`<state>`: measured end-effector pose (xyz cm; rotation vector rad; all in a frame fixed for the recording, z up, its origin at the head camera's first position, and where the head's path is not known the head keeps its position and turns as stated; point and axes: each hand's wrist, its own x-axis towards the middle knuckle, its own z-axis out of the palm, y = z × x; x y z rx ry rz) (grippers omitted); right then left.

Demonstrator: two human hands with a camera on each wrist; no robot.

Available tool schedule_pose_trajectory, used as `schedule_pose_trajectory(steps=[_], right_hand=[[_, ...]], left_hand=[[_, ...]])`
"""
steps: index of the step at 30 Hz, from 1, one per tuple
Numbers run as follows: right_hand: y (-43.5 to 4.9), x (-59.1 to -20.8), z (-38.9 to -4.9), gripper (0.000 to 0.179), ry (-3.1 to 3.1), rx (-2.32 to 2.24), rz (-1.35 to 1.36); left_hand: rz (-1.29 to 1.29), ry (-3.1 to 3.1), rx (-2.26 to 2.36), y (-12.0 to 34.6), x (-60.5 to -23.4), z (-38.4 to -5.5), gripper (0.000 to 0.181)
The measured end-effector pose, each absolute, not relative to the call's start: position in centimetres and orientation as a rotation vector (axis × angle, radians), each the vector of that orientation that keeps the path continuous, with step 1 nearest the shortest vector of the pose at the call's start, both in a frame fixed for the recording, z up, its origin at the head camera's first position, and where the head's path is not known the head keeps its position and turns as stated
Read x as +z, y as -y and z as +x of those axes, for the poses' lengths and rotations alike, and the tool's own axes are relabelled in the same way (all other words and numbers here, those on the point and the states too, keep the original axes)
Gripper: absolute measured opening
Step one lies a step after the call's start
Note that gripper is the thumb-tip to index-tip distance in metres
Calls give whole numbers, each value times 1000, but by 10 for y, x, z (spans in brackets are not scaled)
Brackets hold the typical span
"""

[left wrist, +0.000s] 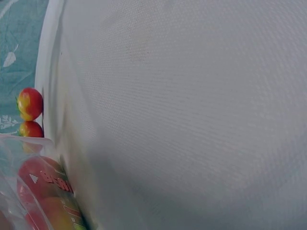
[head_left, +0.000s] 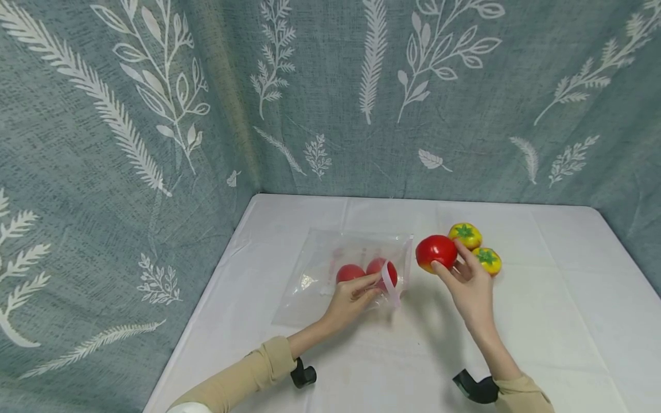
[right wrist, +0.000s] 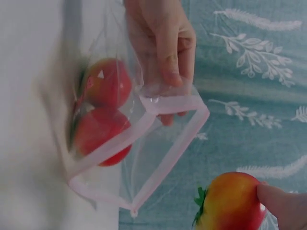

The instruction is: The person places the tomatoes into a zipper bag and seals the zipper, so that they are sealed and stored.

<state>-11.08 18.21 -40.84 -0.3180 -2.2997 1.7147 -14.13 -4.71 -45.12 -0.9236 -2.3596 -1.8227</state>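
Observation:
My right hand (head_left: 470, 287) holds a red tomato (head_left: 436, 253) with a yellow base and green leaves, between thumb and fingers, raised to the right of a clear plastic bag (head_left: 296, 304). With thumb and fingers, my left hand (head_left: 348, 301) pinches the bag near its pale pink-white mouth band (right wrist: 172, 163). The mouth gapes toward the held tomato. Inside the bag lie two more tomatoes (right wrist: 109, 82), side by side and seen through the film. In the left wrist view the bag's red print (left wrist: 56, 181) shows over one tomato, and the left hand is mostly cut off.
Two more tomatoes (head_left: 466, 235) rest on the white tablecloth (head_left: 547, 321) behind my right hand, yellow sides and green leaves up. A blue-green curtain (head_left: 330, 103) with white leaf patterns hangs behind the table and along its left side. Black straps (head_left: 475, 388) sit at both wrists.

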Motion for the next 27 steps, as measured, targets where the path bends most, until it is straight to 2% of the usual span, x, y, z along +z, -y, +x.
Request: schedule_pose_trajectory(steps=[6,27], right_hand=[[-177,-414,-110,64,2302,1794,-297],[-170,-453,-124,67,2456,1926,-359]], left_hand=[[-919,2342,-1828,46,-480,-153,38],[-933,2328,-1830,48,-479,-152,39]])
